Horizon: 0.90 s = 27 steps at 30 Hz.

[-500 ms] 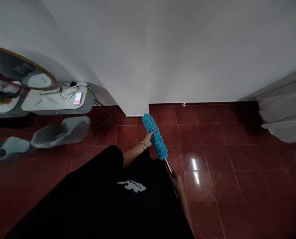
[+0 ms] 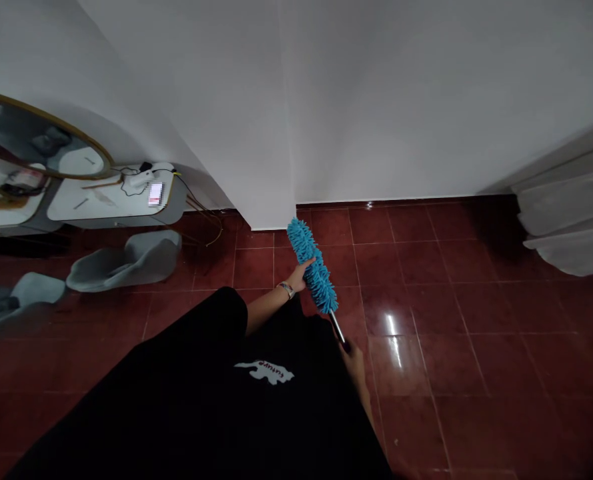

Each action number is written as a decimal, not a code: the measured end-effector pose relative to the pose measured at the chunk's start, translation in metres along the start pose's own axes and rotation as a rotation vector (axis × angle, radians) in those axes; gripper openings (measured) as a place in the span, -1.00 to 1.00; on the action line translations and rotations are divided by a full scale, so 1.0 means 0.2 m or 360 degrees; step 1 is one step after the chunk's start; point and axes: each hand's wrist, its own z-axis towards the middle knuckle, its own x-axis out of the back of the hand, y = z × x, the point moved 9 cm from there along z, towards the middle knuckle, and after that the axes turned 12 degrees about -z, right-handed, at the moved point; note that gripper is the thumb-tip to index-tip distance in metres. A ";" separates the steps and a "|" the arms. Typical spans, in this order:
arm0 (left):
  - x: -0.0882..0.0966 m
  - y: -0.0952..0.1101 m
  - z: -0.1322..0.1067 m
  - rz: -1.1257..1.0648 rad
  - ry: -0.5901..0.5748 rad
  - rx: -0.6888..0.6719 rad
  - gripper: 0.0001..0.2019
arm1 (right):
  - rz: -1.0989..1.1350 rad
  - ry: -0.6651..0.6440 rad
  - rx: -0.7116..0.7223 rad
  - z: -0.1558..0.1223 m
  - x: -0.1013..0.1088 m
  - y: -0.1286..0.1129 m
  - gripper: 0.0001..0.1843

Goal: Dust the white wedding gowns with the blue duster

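Compared with half a second ago, the duster [image 2: 318, 283] has shifted slightly right against the foot of the white pillar [image 2: 241, 147], its tip now reaching just past the pillar's edge; the grip is unchanged. The duster is in front of the person's body, above the red tiled floor [image 2: 456, 307]. Its long axis runs on a slant, the fluffy tip pointing forward and to the left, the handle end back and to the right. Whether the tip touches anything, I cannot tell. The left hand [image 2: 298, 277] is closed around the middle of the head, its thumb side over the strands; the right hand [image 2: 355, 363] holds the dark handle end. The head is a long cylinder of shaggy blue fabric strands on a thin, shiny, metallic-looking rod [image 2: 337, 325]. The tiles are glossy, with pale joints; the curtain [image 2: 571, 213] hangs in soft, pale folds
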 end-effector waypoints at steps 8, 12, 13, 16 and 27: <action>-0.07 -0.08 -0.05 0.0338 -0.0341 0.0003 -0.50 | 0.0220 0.0120 -0.0061 -0.09 -0.01 -0.03 -0.27; -0.03 -0.12 -0.10 0.0440 -0.0453 0.0023 -0.46 | 0.0319 0.0189 -0.0110 -0.14 -0.05 -0.07 -0.28; -0.01 -0.13 -0.12 0.0467 -0.0475 0.0059 -0.46 | 0.0345 0.0211 -0.0117 -0.15 -0.06 -0.09 -0.29; 0.06 -0.20 -0.19 0.0616 -0.0495 0.0273 -0.44 | 0.0393 0.0322 -0.0149 -0.17 -0.06 -0.14 -0.32; -0.23 -0.27 -0.20 0.0884 -0.0809 0.0521 -0.44 | 0.0495 0.0842 -0.0175 -0.15 0.22 -0.28 -0.43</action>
